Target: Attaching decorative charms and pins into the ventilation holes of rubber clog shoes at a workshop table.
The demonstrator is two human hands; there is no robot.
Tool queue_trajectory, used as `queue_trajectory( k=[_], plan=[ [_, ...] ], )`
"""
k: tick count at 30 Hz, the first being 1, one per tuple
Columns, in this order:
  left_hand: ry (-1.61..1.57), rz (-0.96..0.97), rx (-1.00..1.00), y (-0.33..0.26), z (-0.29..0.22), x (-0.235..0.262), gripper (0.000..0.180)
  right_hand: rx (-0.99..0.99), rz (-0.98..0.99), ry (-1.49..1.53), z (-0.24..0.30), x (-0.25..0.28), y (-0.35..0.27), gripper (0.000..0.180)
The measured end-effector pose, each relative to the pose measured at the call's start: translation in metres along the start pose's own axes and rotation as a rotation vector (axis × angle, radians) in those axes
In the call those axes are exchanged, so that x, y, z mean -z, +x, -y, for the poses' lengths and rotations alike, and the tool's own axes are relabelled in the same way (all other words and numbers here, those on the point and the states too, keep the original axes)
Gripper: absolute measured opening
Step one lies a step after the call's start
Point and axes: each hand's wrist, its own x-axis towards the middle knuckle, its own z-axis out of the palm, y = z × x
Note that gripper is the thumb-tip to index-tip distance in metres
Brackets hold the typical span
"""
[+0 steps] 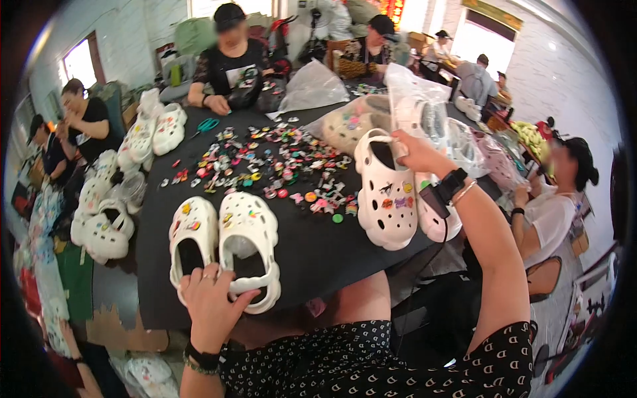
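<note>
My left hand (211, 298) is closed over the heel ends of a pair of white clogs, a left one (194, 215) and a right one (249, 222), at the table's front edge. Both have small colourful charms on their toes, and clear plastic shows inside the right one. To the right, my right hand (419, 154) grips another white clog (388, 212) by its heel end, toe toward me, with several charms on it. A fourth white clog (439, 222) is beside it, partly hidden by my wrist and its black strapped device.
Loose colourful charms (265, 159) cover the middle of the dark table (318, 259), with teal scissors (207, 126) behind them. More white clogs (103, 229) line the left edge. Plastic bags with clogs (358, 123) stand at the back right. Co-workers (233, 66) sit around.
</note>
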Motion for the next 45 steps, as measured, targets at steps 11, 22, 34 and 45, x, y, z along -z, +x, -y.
queue_trajectory(
  k=[11, 22, 34, 45],
  plan=[
    [0.012, 0.239, -0.123, -0.018, 0.083, 0.049, 0.032, -0.122, 0.095, -0.029, 0.026, -0.042, 0.01, 0.052],
    [0.007, 0.456, 0.037, -0.038, 0.105, 0.098, 0.036, 0.287, -0.221, 0.037, 0.101, -0.027, -0.053, 0.031],
    [-0.007, 0.194, 0.184, -0.038, 0.052, 0.116, 0.04, 0.386, -0.036, 0.54, 0.177, -0.169, -0.133, 0.024],
    [-1.029, 0.048, 0.892, -0.024, 0.051, 0.045, 0.036, 0.414, -0.119, 0.471, 0.174, -0.187, -0.132, 0.022]
  ],
)
